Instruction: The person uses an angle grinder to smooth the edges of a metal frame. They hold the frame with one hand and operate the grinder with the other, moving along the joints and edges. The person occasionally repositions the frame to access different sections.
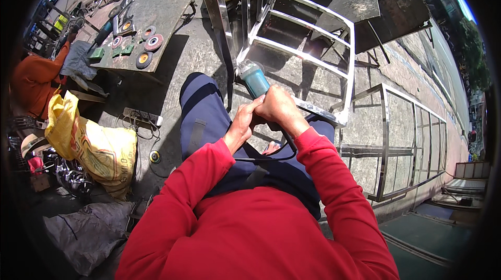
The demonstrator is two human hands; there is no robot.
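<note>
Both of my hands close round the body of a teal angle grinder (255, 81) in front of my knees. My right hand (281, 105) wraps over its rear part. Against it, my left hand (243, 123) grips from the left side, some of its fingers hidden. The grinder's head meets the corner of a shiny metal frame (348, 87) with several crossbars, standing just beyond my legs. From the rear of the tool a black cord (284, 158) loops down across my lap. Upright metal bars (222, 24) rise beside the grinder's head.
At left, a worktable (172, 16) carries several grinding discs (153, 43). A power strip (142, 117) and a yellow sack (99, 149) are on the ground below. Another metal frame (385, 139) stands at right. A person in orange (39, 79) is at the far left.
</note>
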